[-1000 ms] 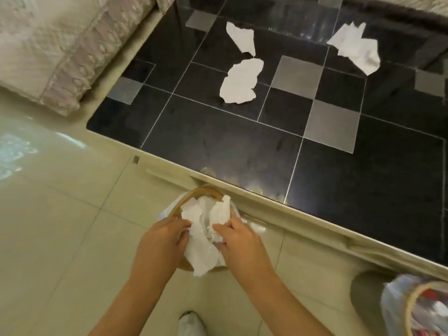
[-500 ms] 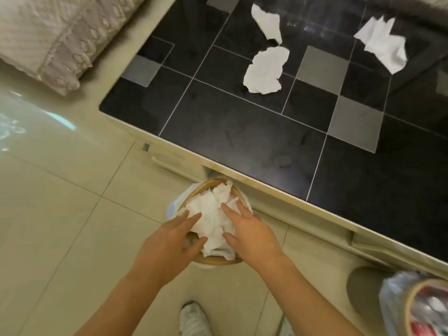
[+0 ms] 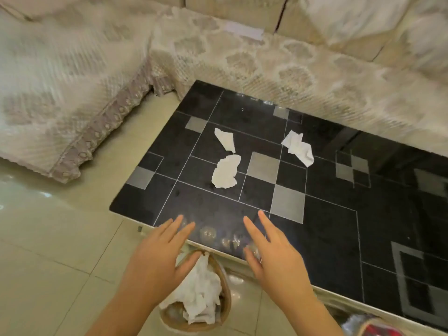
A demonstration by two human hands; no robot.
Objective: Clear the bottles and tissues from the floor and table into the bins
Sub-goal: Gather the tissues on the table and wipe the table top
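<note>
- Head view: left hand (image 3: pixel 155 258) and right hand (image 3: pixel 276 260) hover flat, fingers spread, each grip empty, above the bin (image 3: pixel 219 309).
- Crumpled tissues (image 3: pixel 198 294) fill the bin.
- Three tissues (image 3: pixel 226 171) lie on the tabletop (image 3: pixel 327 226) beyond the bin.

Single head-worn view, which looked forward and steeply down from close above the hands (image 3: pixel 218 260) onto the black worktop's (image 3: pixel 315 238) near edge.

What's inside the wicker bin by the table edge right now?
The wicker bin holds a heap of crumpled white tissues over a clear liner. The tissues and the left hand above cover the bottom, so anything underneath is hidden.
</note>
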